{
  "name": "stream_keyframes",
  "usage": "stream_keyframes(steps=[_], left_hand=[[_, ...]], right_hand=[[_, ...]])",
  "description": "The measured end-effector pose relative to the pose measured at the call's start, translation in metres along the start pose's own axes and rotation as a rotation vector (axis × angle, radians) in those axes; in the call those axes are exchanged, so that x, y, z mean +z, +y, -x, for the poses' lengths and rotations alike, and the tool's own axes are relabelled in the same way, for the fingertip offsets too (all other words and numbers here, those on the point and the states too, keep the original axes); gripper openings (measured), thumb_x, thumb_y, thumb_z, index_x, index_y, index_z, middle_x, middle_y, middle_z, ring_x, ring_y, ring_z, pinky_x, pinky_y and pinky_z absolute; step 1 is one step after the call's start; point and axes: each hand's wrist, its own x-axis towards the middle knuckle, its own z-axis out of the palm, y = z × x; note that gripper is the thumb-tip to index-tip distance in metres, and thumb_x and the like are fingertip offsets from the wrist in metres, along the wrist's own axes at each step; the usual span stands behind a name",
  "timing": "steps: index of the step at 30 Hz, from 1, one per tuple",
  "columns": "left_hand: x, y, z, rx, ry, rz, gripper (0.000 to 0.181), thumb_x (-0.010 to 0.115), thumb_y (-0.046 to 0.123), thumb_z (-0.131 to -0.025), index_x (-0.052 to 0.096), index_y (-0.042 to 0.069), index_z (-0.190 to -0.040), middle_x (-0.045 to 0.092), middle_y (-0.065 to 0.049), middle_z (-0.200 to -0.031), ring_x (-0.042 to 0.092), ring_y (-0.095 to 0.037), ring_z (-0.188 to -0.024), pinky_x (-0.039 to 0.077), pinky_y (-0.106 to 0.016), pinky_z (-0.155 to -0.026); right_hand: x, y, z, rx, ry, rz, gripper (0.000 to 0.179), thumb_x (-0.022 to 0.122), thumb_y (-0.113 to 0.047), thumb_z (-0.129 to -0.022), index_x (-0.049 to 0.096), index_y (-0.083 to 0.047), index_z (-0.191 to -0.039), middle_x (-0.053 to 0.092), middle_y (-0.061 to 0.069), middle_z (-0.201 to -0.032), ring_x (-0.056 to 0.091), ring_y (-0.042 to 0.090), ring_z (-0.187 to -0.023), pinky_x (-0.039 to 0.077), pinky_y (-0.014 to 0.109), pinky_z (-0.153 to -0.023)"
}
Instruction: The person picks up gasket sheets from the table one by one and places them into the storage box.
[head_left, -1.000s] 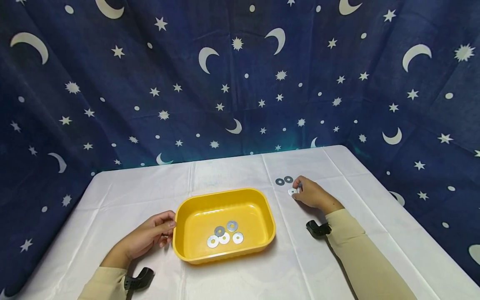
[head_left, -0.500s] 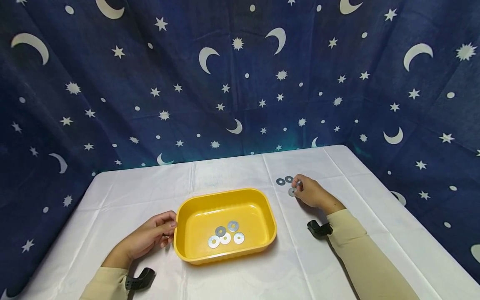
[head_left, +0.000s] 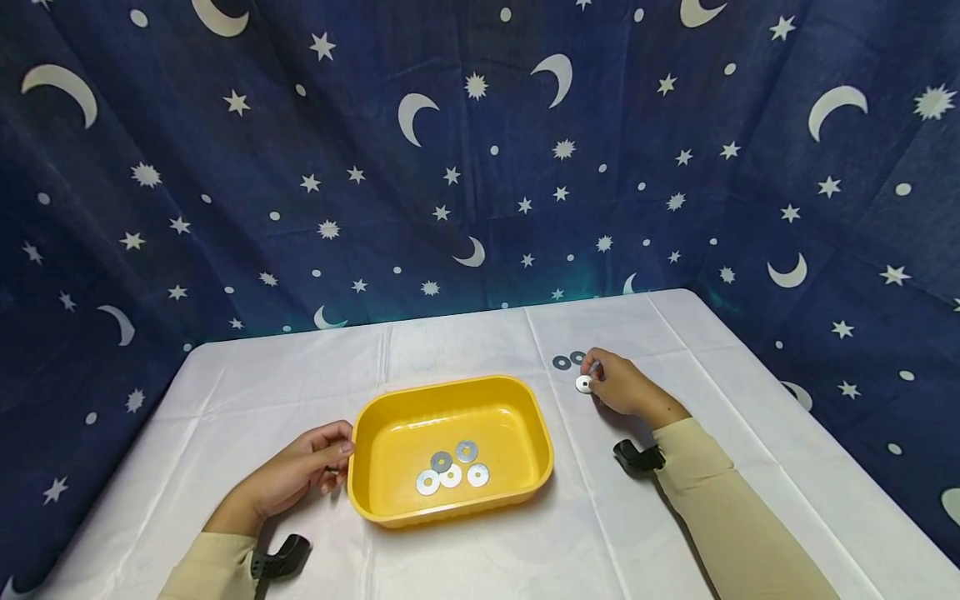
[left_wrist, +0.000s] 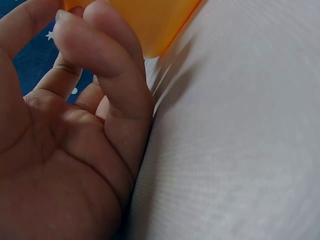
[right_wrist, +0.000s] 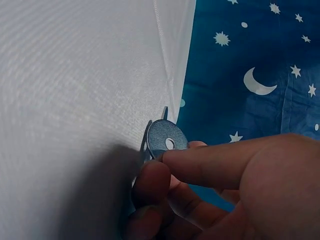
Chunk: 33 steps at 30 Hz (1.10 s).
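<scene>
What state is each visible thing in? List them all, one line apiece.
White fabric cloth: spread, creased
Dark-blue patterned fabric curtain: hanging, wrinkled
Yellow rectangular plastic tray: upright, uncovered
Five round silver-grey metal washers inside: lying flat
Two round grey metal washers outside: flat on the cloth
Another round silver metal washer: pinched, partly hidden
Right hand: pinching that washer
Left hand: at the tray's left end; grip unclear

Head view bright, fairly sharp; wrist views dimmer, softer.
Diffuse light, soft shadows under left hand (head_left: 288, 475) and right hand (head_left: 621, 385) on white cloth (head_left: 465, 567); glints inside yellow tub (head_left: 390, 454), washer (head_left: 580, 386) reflects white. Curtain (head_left: 300, 150) darkens at left. Left wrist: blurry cloth. Right: faint moiré.
</scene>
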Motion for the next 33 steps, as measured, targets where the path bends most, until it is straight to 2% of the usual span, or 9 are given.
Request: stream_keyframes(steps=[16,23,33], left_hand=[[0.000,0.000,0.000,0.007,0.000,-0.008,0.013,0.042,0.018,-0.098,0.046,0.006,-0.103,0.053,0.001,-0.079,0.050,-0.010,-0.065,0.043,-0.019,-0.052],[0.000,0.001,0.000,0.000,0.004,-0.010,0.013,0.042,0.018,-0.098,0.046,0.008,-0.103,0.053,0.001,-0.079,0.050,-0.010,-0.065,0.043,-0.019,-0.052],[0.000,0.001,0.000,-0.004,0.005,-0.007,0.013,0.041,0.018,-0.098,0.046,0.008,-0.103,0.054,0.002,-0.079,0.050,-0.009,-0.065,0.043,-0.018,-0.052]], right_hand=[[-0.003,-0.022,0.008,-0.023,-0.020,0.012,0.015,0.047,-0.003,-0.088,0.049,-0.011,-0.101,0.053,0.011,-0.088,0.052,0.017,-0.060,0.047,0.027,-0.053],[-0.003,-0.034,0.013,-0.098,0.015,0.013,0.011,0.048,-0.005,-0.090,0.049,-0.011,-0.099,0.054,0.009,-0.083,0.051,0.016,-0.058,0.043,0.028,-0.052],[-0.007,-0.056,0.025,-0.209,0.050,-0.012,0.012,0.050,-0.004,-0.089,0.051,-0.013,-0.097,0.054,0.006,-0.083,0.049,0.019,-0.070,0.044,0.029,-0.062]])
